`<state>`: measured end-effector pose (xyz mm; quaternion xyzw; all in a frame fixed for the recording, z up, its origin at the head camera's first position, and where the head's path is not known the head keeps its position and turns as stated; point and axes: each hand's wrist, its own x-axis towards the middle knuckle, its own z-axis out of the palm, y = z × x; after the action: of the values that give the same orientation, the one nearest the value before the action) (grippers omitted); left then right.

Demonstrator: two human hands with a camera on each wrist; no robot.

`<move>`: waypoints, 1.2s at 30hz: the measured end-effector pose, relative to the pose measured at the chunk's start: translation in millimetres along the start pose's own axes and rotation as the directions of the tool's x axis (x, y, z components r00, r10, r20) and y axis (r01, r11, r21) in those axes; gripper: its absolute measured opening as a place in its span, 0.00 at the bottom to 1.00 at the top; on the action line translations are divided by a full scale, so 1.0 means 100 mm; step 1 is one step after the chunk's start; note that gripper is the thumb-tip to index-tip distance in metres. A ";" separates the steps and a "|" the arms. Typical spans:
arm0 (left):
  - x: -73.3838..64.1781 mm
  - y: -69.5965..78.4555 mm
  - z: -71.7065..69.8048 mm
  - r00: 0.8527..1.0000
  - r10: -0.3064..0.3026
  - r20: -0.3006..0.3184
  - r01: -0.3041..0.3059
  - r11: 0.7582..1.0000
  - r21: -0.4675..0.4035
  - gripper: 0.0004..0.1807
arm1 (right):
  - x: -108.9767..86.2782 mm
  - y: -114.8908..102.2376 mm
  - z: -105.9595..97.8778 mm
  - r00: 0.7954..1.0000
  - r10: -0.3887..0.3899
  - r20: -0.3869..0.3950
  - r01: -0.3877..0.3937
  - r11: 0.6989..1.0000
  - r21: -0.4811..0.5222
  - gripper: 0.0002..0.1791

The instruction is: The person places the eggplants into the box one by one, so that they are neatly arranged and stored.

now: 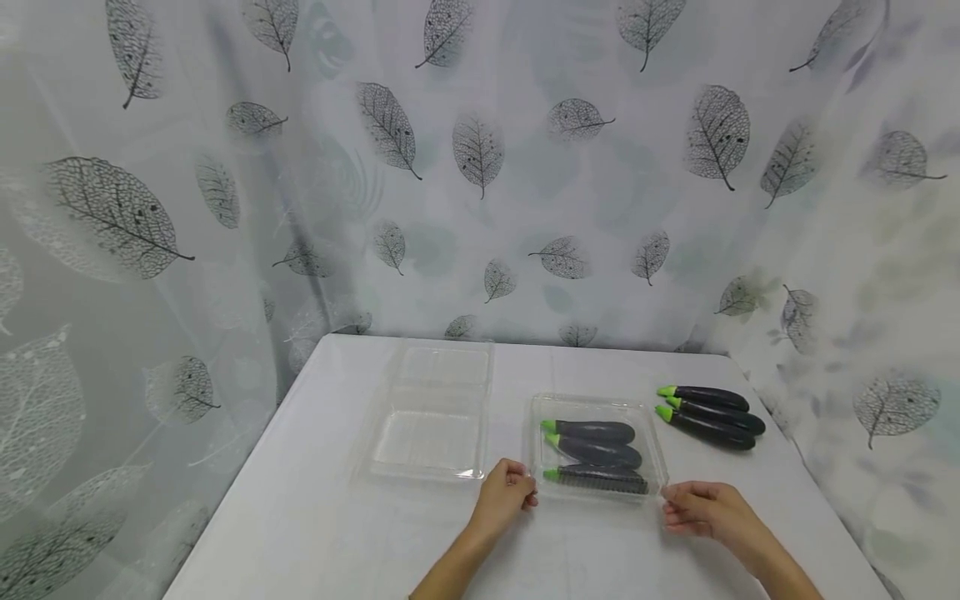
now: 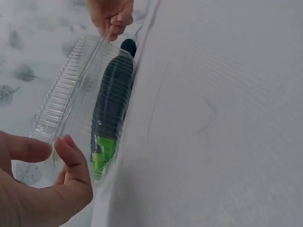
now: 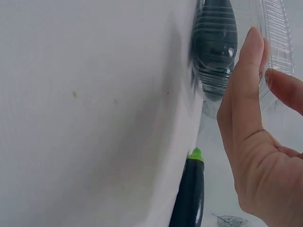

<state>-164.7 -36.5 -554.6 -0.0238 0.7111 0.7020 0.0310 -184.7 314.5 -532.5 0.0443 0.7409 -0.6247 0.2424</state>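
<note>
A shut clear plastic container [image 1: 600, 402] lies on the white table [image 1: 315, 517] with three dark eggplants [image 1: 592, 450] with green stems inside. My left hand [image 1: 523, 493] pinches its near left corner; in the left wrist view, thumb and forefinger [image 2: 47, 147] close on the ribbed rim [image 2: 66, 90] beside one eggplant [image 2: 113, 94]. My right hand [image 1: 672, 505] holds the near right corner, thumb and finger [image 3: 265, 61] on either side of the rim [image 3: 277, 28]. The right hand [image 2: 111, 21] also shows at the far end in the left wrist view.
An open clear clamshell container [image 1: 431, 417] lies to the left, with nothing in it. Three loose eggplants [image 1: 712, 410] lie at the right rear; one eggplant [image 3: 189, 198] shows past the table edge in the right wrist view. A leaf-print curtain [image 1: 480, 167] surrounds the table.
</note>
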 end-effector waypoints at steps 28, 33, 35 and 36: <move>0.05 -0.03 0.03 0.992 -0.118 0.048 0.124 0.976 -0.178 0.06 | -0.01 0.08 -0.01 0.998 -0.061 -0.006 0.061 0.997 0.040 0.14; 0.09 -0.07 0.06 0.994 -0.110 -0.007 0.106 0.972 -0.211 0.06 | 0.02 0.09 0.05 0.994 -0.043 -0.096 0.048 0.998 0.049 0.15; 0.10 -0.07 0.08 0.994 -0.111 -0.025 0.103 0.971 -0.215 0.06 | 0.04 0.09 0.08 0.988 -0.031 -0.151 0.038 0.998 0.044 0.16; 0.10 -0.06 0.08 0.994 -0.110 -0.025 0.102 0.971 -0.218 0.06 | 0.05 0.09 0.09 0.984 -0.026 -0.176 0.033 0.999 0.037 0.18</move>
<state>-174.4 -28.8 -561.7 -0.0781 0.6287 0.7719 0.0525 -182.9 306.2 -543.3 0.0930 0.7475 -0.6364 0.1659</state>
